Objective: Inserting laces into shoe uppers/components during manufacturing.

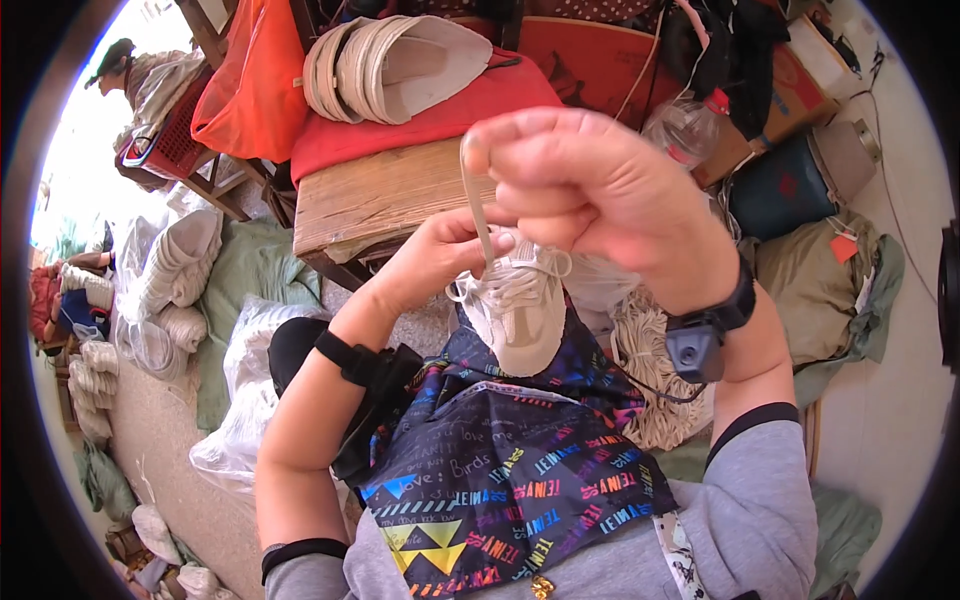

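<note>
We cannot see most of the pale shoe (520, 315): our raised right hand (590, 190) covers its far end, and only the toe and the laced front show, resting on the dark patterned apron (510, 460) over our lap. The fingertips of the left hand (440, 255) are tucked behind the lace, so we cannot tell how tightly they press. The right hand is curled shut, thumb and forefinger pinching the cream shoelace (478, 200), which runs taut from the pinch toward 6 o'clock into the eyelets. The shoe sits just below the right hand and touches the left hand, at its 3 o'clock. At 12 o'clock a wooden table (380, 195) carries a stack of white soles (385, 65).
</note>
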Motion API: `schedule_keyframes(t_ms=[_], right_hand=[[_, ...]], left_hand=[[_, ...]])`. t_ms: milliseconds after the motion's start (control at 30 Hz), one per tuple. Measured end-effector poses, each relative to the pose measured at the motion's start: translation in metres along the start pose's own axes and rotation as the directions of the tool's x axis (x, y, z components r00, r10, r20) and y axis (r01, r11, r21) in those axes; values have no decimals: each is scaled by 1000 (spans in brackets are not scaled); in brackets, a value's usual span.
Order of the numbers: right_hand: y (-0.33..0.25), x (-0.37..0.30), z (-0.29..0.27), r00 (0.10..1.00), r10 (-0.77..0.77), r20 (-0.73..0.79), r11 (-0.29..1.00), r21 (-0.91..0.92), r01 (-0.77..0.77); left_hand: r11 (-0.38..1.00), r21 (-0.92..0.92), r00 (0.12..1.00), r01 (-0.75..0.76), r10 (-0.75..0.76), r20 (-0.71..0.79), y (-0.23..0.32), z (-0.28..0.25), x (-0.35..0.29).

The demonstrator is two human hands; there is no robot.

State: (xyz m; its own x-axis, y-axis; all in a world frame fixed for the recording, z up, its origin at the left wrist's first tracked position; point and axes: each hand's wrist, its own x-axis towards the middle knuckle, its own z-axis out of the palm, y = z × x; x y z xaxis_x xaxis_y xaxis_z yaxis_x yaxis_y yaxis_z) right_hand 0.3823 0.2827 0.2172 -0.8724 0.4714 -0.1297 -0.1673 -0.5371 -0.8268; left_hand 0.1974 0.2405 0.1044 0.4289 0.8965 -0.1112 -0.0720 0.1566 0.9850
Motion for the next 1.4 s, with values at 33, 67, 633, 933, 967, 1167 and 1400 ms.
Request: schedule_keyframes(t_ms=[33, 67, 633, 933, 967, 1167, 1400], right_hand=[[-7, -1, 4, 996, -74, 54, 996, 44, 72], [-11, 0, 5, 983, -149, 106, 986, 93, 139], [36, -38, -163, 853, -201, -481, 980, -98, 175], [101, -28, -111, 945, -301, 126, -152, -985, 83], [100, -28, -109, 945, -301, 126, -151, -985, 83], [105, -28, -107, 899, -425, 103, -193, -981, 21], [128, -31, -114, 796, -562, 222, -399, -916, -26]], left_hand=[[1000, 1, 1000, -1, 1, 3, 4, 5, 3], [999, -13, 997, -40, 40, 62, 7, 8, 5], [667, -719, 813, -195, -300, -499, -69, -52, -38], [810, -570, 795, -137, -253, -551, -70, -35, -41], [826, -547, 801, -137, -233, -552, -69, -35, -42], [816, -533, 850, -221, -107, -516, -47, -42, -51], [717, -575, 775, -393, -79, -627, -40, -83, -68]])
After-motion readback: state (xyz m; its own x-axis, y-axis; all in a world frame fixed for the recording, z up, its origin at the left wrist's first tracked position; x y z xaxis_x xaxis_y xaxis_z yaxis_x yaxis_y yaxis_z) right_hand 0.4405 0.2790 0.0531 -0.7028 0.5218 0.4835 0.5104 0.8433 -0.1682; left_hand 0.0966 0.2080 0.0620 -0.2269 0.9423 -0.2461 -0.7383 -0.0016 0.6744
